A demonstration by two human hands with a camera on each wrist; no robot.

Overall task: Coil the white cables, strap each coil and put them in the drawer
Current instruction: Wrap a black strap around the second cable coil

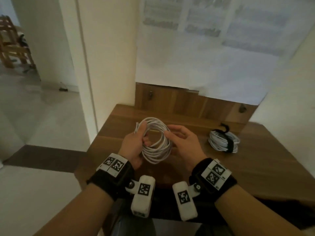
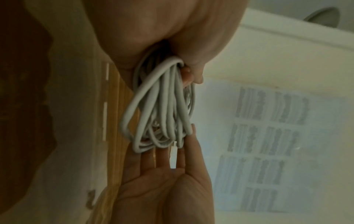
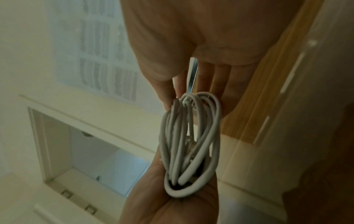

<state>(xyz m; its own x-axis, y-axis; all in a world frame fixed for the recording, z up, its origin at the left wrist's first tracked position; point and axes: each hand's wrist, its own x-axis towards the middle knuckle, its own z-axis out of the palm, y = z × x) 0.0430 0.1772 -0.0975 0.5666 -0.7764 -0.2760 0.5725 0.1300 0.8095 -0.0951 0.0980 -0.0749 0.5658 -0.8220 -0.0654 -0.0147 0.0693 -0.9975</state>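
Left hand point(image 1: 134, 142) grips white coil point(image 1: 157, 142); right hand point(image 1: 183, 140) steadies it, fingers straight.

1. Two white cable coils: one unstrapped coil point(image 1: 156, 142) held in the hands, one strapped coil point(image 1: 223, 140) lying on the table point(image 1: 255, 159).
2. One black strap point(image 1: 229, 145) around the strapped coil.
3. Two hands: left hand point(image 1: 134, 143), right hand point(image 1: 185, 142).
4. One wooden chair point(image 1: 12, 45).

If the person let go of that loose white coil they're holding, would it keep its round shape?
Probably not. The held coil has no strap, and its loops already sit uneven and splayed where the left hand grips them, so it would likely spring apart. The strapped coil on the table stays bundled. It looks light and floppy.
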